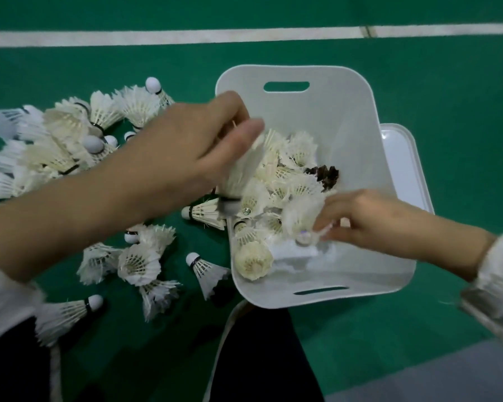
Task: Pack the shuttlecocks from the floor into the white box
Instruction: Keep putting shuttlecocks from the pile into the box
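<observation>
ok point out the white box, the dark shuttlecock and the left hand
white box [346, 117], head view, bare far wall
dark shuttlecock [324, 175], head view, its feathers
left hand [192, 152], head view, back of hand

— what's the ground like on your feed?
— i see a green court floor [447, 82], with a white line [186, 36] across the far side and a grey strip [418, 372] at the near right corner.
— and what's lying on it?
— a loose heap of shuttlecocks [64, 134] on the left, with a few scattered nearer me. one touches the left wall of the white box [360, 111]. the box stands centre right, and a white lid [404, 158] shows past its right wall.
</observation>
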A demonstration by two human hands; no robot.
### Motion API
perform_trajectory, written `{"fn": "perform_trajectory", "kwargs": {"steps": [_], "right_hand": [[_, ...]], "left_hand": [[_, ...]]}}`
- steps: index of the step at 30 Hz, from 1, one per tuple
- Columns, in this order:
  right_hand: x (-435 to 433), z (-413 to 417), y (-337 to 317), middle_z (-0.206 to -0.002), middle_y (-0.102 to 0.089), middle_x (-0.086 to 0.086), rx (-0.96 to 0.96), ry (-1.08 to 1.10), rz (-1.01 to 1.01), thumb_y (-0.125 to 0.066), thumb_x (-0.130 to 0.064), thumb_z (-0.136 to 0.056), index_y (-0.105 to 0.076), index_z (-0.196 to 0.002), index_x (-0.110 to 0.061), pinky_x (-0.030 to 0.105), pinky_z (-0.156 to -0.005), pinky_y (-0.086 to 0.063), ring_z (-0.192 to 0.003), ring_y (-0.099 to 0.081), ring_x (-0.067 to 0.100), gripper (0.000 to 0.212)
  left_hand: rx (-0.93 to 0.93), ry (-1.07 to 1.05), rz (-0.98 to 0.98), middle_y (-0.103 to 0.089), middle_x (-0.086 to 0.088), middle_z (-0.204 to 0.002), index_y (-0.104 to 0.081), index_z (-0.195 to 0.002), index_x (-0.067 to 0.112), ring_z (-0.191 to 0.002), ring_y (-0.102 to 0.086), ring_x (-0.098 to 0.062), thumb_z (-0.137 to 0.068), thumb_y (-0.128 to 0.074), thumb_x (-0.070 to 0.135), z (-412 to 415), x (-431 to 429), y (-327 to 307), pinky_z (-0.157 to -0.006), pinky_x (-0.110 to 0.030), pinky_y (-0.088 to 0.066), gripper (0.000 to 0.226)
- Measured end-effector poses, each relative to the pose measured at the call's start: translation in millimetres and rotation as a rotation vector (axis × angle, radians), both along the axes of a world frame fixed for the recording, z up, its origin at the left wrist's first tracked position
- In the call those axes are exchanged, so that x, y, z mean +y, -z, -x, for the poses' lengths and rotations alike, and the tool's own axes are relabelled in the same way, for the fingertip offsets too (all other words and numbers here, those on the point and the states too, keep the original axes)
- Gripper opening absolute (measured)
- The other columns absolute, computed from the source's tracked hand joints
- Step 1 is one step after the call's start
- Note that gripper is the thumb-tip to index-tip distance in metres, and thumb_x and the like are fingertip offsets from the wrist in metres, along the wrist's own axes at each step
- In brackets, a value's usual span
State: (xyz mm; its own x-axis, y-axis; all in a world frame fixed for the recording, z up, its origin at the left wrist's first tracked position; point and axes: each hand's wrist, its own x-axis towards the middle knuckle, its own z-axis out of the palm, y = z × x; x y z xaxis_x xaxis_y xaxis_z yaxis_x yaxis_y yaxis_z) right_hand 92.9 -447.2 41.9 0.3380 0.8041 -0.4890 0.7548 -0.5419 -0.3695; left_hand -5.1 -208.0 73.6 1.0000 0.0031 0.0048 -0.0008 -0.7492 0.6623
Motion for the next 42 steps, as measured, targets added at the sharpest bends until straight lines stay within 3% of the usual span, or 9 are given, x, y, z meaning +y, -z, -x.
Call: {"fn": "perform_trajectory", "kwargs": {"steps": [3,7,13,16,20,25,29,33,42], "right_hand": [[-5.8,15.5,25.9,-0.106,-0.063,-0.009,0.098,-0.142,0.148,-0.053,-0.026,-0.091,-0.066,-0.106,-0.027,0.018,-0.084,-0.042,-0.095,-0.058,0.009,0.02],[2.5,29.9,63.8,-0.104,-0.066,0.002,0.041,-0.262,0.204,-0.043,-0.018,-0.092,-0.066,-0.107,-0.019,0.03,-0.084,-0.048,-0.097,-0.06,0.019,0.027],[10.4,30.7,87.2,-0.115,-0.063,0.008,-0.053,-0.291,0.237,-0.043,-0.003,-0.09,-0.053,-0.127,-0.019,0.028,-0.079,-0.046,-0.103,-0.06,0.025,0.042],[9.5,28.2,74.4,-0.127,-0.056,0.009,0.081,-0.219,0.296,-0.043,0.004,-0.086,-0.041,-0.136,-0.023,0.032,-0.095,-0.042,-0.114,-0.054,0.024,0.056],[0.9,18.0,42.8,-0.133,-0.054,-0.003,0.237,-0.011,0.301,-0.053,-0.015,-0.089,-0.05,-0.129,-0.03,0.02,-0.095,-0.037,-0.101,-0.051,0.003,0.043],[-10.2,3.1,-4.8,-0.084,-0.063,-0.011,0.039,0.33,-0.135,-0.056,-0.036,-0.086,-0.048,-0.109,-0.033,0.026,-0.071,-0.05,-0.072,-0.059,0.005,0.025],[-6.2,3.3,-15.7,-0.087,-0.059,-0.014,0.075,0.36,-0.217,-0.061,-0.042,-0.079,-0.037,-0.124,-0.044,0.015,-0.068,-0.046,-0.076,-0.059,0.007,0.051],[-1.6,-1.0,-3.9,-0.088,-0.062,-0.006,-0.121,0.229,-0.22,-0.06,-0.028,-0.086,-0.062,-0.102,-0.022,0.024,-0.07,-0.045,-0.073,-0.056,0.008,0.018],[-29.3,-3.8,2.4,-0.108,-0.067,-0.006,-0.096,0.041,0.383,-0.056,-0.03,-0.089,-0.065,-0.109,-0.028,0.024,-0.087,-0.042,-0.1,-0.057,0.012,0.023]], "left_hand": [[-0.05,0.026,-0.026,-0.053,0.006,-0.085,-0.05,-0.095,0.017,-0.076,-0.048,-0.007,-0.087,-0.041,0.036,-6.0,3.4,2.0,-0.071,-0.016,-0.038,0.023],[-0.087,0.12,-0.099,-0.05,0.002,-0.095,-0.056,-0.09,0.012,-0.08,-0.048,-0.008,-0.088,-0.054,0.016,-13.1,-6.2,17.9,-0.069,-0.011,-0.033,0.005],[-0.138,0.252,-0.179,-0.057,-0.003,-0.092,-0.068,-0.088,0.013,-0.085,-0.045,-0.012,-0.084,-0.05,0.032,-20.4,-17.7,32.1,-0.072,-0.014,-0.025,0.026],[-0.106,0.26,-0.15,-0.058,-0.001,-0.091,-0.067,-0.089,0.013,-0.085,-0.051,-0.017,-0.082,-0.057,0.028,-27.0,-24.0,38.3,-0.071,-0.016,-0.029,0.02],[-0.104,0.253,-0.127,-0.056,0.002,-0.09,-0.065,-0.092,0.012,-0.084,-0.047,-0.013,-0.085,-0.053,0.026,-31.3,-32.4,45.3,-0.072,-0.015,-0.027,0.02],[-0.084,0.28,-0.101,-0.062,-0.003,-0.092,-0.068,-0.091,0.012,-0.083,-0.054,-0.017,-0.084,-0.053,0.026,-30.5,-38.9,47.2,-0.071,-0.016,-0.03,0.022],[-0.103,0.321,-0.076,-0.064,-0.003,-0.09,-0.069,-0.089,0.011,-0.082,-0.058,-0.019,-0.085,-0.049,0.032,-27.6,-47.4,46.0,-0.072,-0.018,-0.033,0.029],[-0.114,0.403,-0.081,-0.063,-0.004,-0.091,-0.068,-0.089,0.011,-0.083,-0.057,-0.021,-0.085,-0.045,0.032,-26.0,-51.4,45.1,-0.075,-0.02,-0.035,0.032],[0.114,0.317,-0.172,-0.06,0.011,-0.09,-0.061,-0.097,0.025,-0.081,-0.054,-0.008,-0.084,-0.035,0.042,-21.5,-27.4,38.5,-0.073,-0.03,-0.046,0.033]]}}
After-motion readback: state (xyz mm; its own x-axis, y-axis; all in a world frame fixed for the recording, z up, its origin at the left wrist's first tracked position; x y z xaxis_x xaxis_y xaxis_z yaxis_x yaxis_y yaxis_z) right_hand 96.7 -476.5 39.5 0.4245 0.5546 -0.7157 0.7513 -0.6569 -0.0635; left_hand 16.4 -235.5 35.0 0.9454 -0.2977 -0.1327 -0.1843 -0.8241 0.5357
